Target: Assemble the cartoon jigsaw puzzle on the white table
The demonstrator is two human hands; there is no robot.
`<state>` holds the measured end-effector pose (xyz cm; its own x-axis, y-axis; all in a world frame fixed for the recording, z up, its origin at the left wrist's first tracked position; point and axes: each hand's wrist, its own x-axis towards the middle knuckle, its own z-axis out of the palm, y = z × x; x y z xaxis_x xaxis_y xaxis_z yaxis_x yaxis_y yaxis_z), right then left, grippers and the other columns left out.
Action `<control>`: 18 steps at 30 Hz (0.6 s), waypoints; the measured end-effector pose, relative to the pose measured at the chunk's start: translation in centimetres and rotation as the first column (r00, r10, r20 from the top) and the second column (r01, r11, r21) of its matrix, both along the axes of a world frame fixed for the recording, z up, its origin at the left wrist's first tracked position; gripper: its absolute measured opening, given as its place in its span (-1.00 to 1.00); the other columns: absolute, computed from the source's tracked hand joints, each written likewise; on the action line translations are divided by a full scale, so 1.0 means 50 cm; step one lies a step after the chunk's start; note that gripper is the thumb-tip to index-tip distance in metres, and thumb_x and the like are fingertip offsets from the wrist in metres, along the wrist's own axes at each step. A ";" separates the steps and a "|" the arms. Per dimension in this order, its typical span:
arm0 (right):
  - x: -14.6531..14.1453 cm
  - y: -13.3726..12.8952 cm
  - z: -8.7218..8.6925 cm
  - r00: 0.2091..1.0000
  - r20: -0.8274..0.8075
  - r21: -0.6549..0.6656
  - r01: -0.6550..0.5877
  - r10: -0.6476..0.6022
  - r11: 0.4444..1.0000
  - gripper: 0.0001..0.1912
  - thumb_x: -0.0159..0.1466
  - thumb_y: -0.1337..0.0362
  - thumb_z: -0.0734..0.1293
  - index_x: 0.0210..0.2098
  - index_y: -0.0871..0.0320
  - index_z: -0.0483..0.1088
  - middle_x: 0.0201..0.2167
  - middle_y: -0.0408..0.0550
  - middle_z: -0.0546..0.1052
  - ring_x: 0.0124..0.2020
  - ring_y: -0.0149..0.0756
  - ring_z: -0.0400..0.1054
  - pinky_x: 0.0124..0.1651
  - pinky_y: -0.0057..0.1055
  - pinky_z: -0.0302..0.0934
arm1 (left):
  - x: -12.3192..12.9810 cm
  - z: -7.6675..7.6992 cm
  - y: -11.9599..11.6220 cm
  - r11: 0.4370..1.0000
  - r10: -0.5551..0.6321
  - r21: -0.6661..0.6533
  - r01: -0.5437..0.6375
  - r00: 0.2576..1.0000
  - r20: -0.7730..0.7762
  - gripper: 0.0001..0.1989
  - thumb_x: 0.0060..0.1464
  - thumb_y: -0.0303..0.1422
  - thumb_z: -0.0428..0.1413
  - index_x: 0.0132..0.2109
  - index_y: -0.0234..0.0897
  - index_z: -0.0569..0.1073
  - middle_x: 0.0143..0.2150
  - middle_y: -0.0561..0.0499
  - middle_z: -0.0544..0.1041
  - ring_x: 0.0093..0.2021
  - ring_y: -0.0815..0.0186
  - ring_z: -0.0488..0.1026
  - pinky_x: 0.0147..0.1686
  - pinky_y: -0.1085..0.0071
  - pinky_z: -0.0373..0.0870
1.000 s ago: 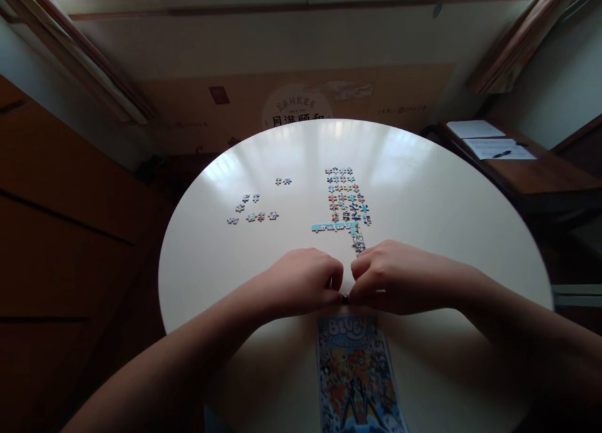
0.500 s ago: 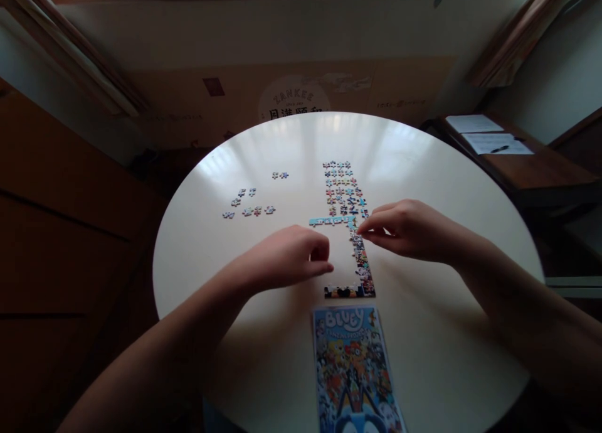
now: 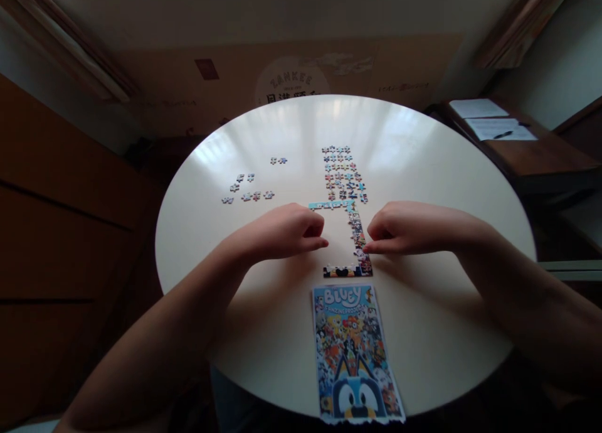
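Loosely curled hands [image 3: 294, 231] [image 3: 407, 228] — fingertips [image 3: 323, 243] apart, knobbly bracket-shaped puzzle border [image 3: 359, 232], glossy rounded table [image 3: 437, 169]

The partial puzzle [image 3: 359, 232] lies behind the poster [image 3: 350, 351].

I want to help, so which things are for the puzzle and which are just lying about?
For the puzzle:
joined pieces
loose pieces
Bluey picture sheet, probably the guide
white table

Seemingly just lying about:
papers
pen
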<state>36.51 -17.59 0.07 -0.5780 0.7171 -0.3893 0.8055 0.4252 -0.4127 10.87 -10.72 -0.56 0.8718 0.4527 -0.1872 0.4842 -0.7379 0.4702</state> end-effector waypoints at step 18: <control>0.003 0.000 -0.009 0.984 0.107 -0.053 0.149 -0.143 0.987 -0.32 0.38 -0.22 0.08 -0.63 0.14 0.27 -0.64 -0.10 0.36 -0.61 -0.38 0.12 -0.46 -0.35 -0.02 | 0.011 -0.011 -0.005 0.999 -0.001 -0.053 0.002 1.000 0.005 -0.63 0.06 -0.19 0.18 -0.57 -0.22 0.25 -0.60 0.07 0.30 -0.55 0.36 0.17 -0.48 0.34 0.01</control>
<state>36.66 -17.58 -0.40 -0.4239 0.7639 -0.4866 0.8963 0.2768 -0.3464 11.44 -10.95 -1.09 0.8735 0.4408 -0.2067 0.4806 -0.7125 0.5113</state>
